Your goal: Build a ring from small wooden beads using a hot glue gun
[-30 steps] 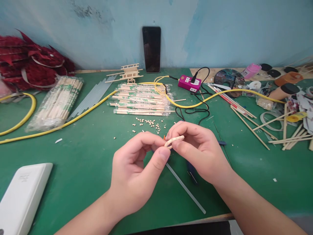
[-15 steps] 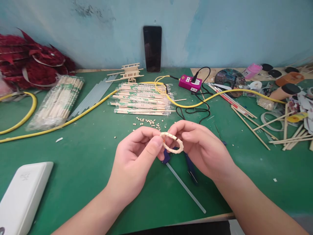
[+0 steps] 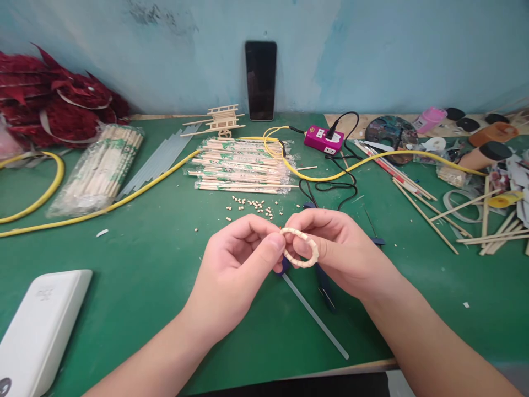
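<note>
Wooden bead ring (image 3: 314, 252) pinched by left hand (image 3: 237, 264), right hand (image 3: 341, 248), above green tabletop (image 3: 136, 286); blue wall (image 3: 413, 55) beyond.

Your green surface (image 3: 124, 309) carries 2 plastic-wrapped bundles of wooden chopsticks (image 3: 242, 165), a yellow cable (image 3: 115, 203), a magenta power strip (image 3: 324, 140), a white power bank (image 3: 41, 331), a clear glue stick (image 3: 316, 317), and small wooden pieces (image 3: 252, 205) scattered just below the central bundle.

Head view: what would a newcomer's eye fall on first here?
The ring of small wooden beads stands out first, held at centre between the left hand and right hand. Behind it, wrapped chopsticks lie stacked on the green table, while crumpled red material heaps up at the far left.
</note>
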A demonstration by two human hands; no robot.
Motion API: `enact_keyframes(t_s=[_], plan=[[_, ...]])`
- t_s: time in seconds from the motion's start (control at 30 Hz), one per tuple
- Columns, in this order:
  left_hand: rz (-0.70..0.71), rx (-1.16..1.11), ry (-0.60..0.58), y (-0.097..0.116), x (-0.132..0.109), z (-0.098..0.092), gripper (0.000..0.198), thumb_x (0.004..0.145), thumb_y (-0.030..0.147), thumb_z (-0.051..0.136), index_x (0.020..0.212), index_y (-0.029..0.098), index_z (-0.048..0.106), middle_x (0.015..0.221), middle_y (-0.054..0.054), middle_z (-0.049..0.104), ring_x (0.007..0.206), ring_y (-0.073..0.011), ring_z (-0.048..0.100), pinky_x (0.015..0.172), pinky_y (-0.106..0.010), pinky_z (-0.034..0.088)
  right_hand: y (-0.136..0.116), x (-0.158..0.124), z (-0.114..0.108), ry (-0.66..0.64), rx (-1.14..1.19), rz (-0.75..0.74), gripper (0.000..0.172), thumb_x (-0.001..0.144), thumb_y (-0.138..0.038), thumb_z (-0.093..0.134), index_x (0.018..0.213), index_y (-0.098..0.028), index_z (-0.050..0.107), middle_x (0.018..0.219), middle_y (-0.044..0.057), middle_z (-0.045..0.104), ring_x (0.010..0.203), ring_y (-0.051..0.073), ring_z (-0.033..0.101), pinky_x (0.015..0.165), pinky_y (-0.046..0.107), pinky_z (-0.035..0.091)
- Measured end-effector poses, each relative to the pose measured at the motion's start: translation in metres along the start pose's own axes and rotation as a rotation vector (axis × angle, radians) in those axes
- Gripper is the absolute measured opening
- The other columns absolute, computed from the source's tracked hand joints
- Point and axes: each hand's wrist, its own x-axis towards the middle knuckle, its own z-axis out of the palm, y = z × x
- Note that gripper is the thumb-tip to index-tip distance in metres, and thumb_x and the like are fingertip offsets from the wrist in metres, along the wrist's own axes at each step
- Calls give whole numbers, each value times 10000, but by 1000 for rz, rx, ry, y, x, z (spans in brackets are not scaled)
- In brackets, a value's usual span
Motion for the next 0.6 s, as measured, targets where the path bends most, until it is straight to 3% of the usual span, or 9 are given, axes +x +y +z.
enact_keyframes(t_s=[0.6], plan=[[52, 74, 27, 5, -2, 4, 184, 1031, 283, 785, 868, 198, 775, 803, -29, 795, 699, -124, 683, 660, -210, 574, -2, 0, 1, -9, 56, 27, 185, 881, -268, 959, 860, -209, 785, 750, -17, 751, 720, 146, 717, 675, 260, 563]])
